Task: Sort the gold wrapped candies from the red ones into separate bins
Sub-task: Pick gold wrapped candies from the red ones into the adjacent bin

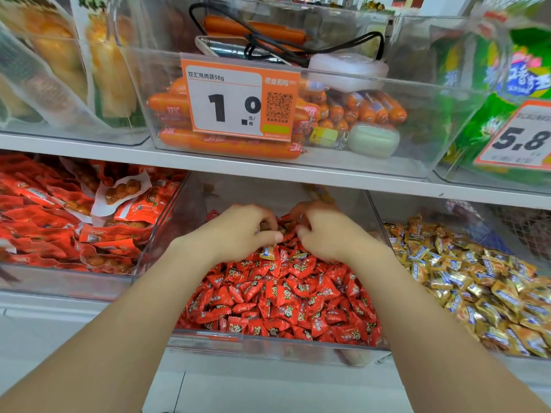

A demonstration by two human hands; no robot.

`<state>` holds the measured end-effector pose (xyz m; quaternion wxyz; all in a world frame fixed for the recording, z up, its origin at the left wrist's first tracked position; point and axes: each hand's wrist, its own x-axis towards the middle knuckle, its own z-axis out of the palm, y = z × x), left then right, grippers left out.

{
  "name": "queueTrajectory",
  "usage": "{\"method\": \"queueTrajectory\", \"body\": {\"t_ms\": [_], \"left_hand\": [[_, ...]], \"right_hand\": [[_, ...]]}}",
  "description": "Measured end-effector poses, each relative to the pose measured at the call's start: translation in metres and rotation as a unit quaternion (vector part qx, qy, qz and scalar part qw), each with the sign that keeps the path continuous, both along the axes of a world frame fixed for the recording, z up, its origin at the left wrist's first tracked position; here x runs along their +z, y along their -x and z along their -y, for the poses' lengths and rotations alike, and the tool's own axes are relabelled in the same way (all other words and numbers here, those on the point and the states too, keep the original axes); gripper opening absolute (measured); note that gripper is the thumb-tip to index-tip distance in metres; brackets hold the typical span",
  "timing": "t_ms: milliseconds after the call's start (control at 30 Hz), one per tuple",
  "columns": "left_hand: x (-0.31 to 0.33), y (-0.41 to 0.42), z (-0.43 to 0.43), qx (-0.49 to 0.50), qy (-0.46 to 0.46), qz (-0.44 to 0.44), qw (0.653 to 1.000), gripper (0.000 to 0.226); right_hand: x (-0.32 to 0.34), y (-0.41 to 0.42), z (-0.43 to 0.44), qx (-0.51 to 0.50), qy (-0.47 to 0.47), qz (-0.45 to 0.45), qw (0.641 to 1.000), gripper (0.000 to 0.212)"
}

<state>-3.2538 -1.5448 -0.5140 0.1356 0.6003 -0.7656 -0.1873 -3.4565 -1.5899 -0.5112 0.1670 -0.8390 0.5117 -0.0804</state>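
Both hands reach into the clear middle bin [277, 350], which is heaped with red wrapped candies [283, 296]. My left hand [238, 231] has its fingers curled and pinches a gold wrapped candy [268, 252] that hangs just below its fingertips. At the back of the pile my right hand [325, 234] digs in with curled fingers; what it grips is hidden. To the right, a second clear bin [376, 216] holds gold wrapped candies [477, 281].
A bin of red snack packets [68, 222] sits on the left. The shelf above [268, 168] carries a clear bin of orange sausages [185, 141] with an orange price tag [238, 99], plus green bags [507, 93] at right. The shelf edge overhangs the hands closely.
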Motion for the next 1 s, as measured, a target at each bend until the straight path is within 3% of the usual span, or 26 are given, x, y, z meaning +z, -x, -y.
{"method": "queueTrajectory", "body": {"t_ms": [133,233,400,567,667,733,800,933,1000], "left_hand": [[-0.007,-0.002,-0.001,0.022,-0.04,0.059,0.997,0.04],[-0.008,-0.006,-0.001,0.032,-0.046,0.037,0.998,0.032],[-0.004,-0.01,0.001,0.093,0.002,0.038,0.995,0.029],[-0.008,-0.012,0.01,0.099,0.029,0.03,0.994,0.029],[-0.013,-0.007,0.011,0.073,0.003,0.034,0.997,0.035],[-0.018,-0.004,0.012,0.071,-0.011,0.039,0.997,0.036],[-0.02,0.001,0.015,0.076,-0.015,0.047,0.996,0.023],[-0.015,0.008,0.018,0.091,0.007,0.083,0.992,0.017],[-0.017,0.01,0.018,0.084,-0.006,0.107,0.991,0.029]], "right_hand": [[-0.013,-0.016,-0.002,0.057,0.013,-0.022,0.998,0.046],[-0.018,-0.022,0.001,0.067,0.009,-0.049,0.996,0.031],[0.003,-0.016,0.003,-0.019,-0.068,0.105,0.992,0.006],[0.017,-0.015,0.001,-0.153,-0.079,0.202,0.964,0.024],[0.018,-0.01,0.002,-0.16,-0.066,0.163,0.971,0.036],[0.016,-0.007,0.0,-0.149,-0.096,0.177,0.968,0.026],[0.017,-0.003,-0.002,-0.131,-0.107,0.181,0.969,0.016],[0.017,0.001,-0.004,-0.089,-0.065,0.057,0.992,0.02],[0.012,0.004,-0.009,-0.078,-0.045,-0.039,0.995,0.02]]}}
